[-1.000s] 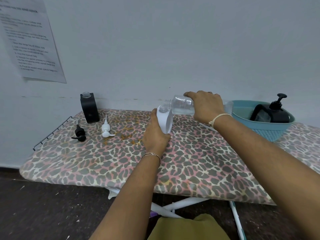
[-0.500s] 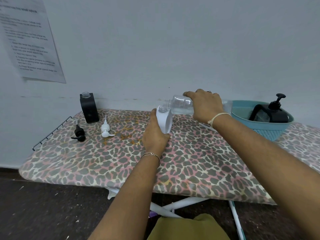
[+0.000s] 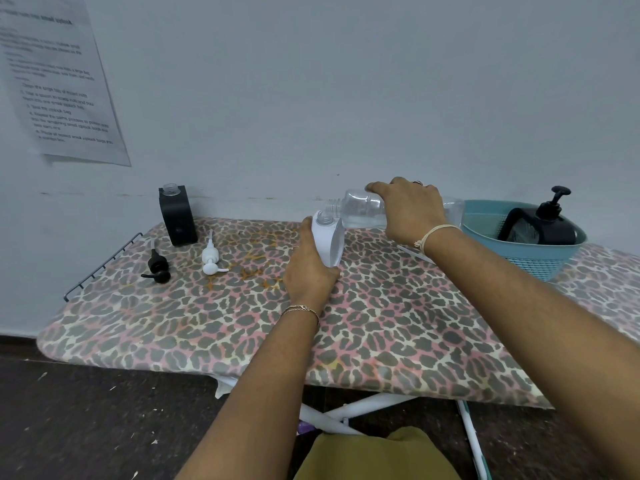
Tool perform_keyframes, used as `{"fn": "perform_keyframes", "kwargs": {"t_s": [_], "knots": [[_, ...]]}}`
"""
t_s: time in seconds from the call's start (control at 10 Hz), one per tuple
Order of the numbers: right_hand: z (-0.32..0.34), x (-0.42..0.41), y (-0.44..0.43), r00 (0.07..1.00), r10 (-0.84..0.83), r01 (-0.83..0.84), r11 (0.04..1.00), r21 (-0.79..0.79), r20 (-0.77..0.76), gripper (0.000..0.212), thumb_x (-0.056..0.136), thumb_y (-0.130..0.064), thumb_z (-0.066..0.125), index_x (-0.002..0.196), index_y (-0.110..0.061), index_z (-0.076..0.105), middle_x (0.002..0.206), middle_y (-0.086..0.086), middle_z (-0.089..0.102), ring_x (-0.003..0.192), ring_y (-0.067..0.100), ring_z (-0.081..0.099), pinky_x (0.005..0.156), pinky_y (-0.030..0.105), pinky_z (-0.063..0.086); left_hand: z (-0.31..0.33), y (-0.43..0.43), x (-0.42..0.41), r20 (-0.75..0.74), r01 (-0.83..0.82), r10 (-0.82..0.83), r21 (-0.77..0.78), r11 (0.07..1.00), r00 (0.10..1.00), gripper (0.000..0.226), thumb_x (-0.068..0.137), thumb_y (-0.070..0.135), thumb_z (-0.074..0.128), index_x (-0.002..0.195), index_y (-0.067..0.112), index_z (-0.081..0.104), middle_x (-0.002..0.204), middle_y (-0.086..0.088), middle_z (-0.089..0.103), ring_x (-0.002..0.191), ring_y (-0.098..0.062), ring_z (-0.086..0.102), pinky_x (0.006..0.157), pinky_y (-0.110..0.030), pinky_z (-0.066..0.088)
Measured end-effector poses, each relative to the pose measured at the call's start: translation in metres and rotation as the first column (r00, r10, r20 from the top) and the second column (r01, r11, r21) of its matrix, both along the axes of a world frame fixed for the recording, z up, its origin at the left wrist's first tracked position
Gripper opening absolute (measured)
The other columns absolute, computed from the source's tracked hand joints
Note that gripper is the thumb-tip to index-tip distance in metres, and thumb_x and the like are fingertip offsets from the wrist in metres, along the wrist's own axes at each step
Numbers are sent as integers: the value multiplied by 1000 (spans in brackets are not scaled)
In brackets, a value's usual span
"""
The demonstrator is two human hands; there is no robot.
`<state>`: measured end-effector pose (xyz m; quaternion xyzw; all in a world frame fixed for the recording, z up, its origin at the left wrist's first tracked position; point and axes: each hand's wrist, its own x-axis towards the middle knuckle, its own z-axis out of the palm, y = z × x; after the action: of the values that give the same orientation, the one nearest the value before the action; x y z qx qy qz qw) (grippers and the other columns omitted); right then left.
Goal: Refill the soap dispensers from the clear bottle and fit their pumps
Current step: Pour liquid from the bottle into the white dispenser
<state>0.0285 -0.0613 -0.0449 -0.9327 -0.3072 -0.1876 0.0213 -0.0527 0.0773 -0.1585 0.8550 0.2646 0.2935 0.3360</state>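
In the head camera view, little had changed over the last second: the right hand [image 3: 410, 209] kept the clear plastic bottle [image 3: 363, 207] tipped on its side, and the left hand [image 3: 310, 268] kept steadying the white flat-sided soap dispenser [image 3: 329, 239] on the leopard-print padded surface [image 3: 381, 323]. The whole scene sat slightly lower in the picture than before, which suggested only a small head movement. That steadiness suggested the pour into the white dispenser was under way rather than finished, though no stream could be made out. The right hand was closed over the top of the clear bottle; the left hand was wrapped around the dispenser's lower body. The bottle's long axis lay nearly level, running left to right, with its threaded mouth pointing left, just above and beside the dispenser's open neck. The dispenser stood nearly upright, leaning a little to the right, its neck pointing up. To the left, a black square dispenser [image 3: 177, 214] stood open by the wall, with a black pump [image 3: 157, 268] and a white pump [image 3: 210, 258] lying loose nearby, so fitting was judged still to come. A teal plastic basket [image 3: 540, 261] on the right held a black pump bottle [image 3: 543, 223].
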Motion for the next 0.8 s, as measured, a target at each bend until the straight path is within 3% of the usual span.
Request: {"fn": "perform_keyframes", "kwargs": {"t_s": [0.8], "knots": [[1,0,1,1000,-3,3,1000,-9,-10,70,80,-6,61,141,-32,40,119,7,56,107,31,57,90,41,42,-2,1,2,0,-10,10,0,1000,1000,96,70,32,78,143,39,16,110,-1,65,92,-27,64,68,-38,53]]}}
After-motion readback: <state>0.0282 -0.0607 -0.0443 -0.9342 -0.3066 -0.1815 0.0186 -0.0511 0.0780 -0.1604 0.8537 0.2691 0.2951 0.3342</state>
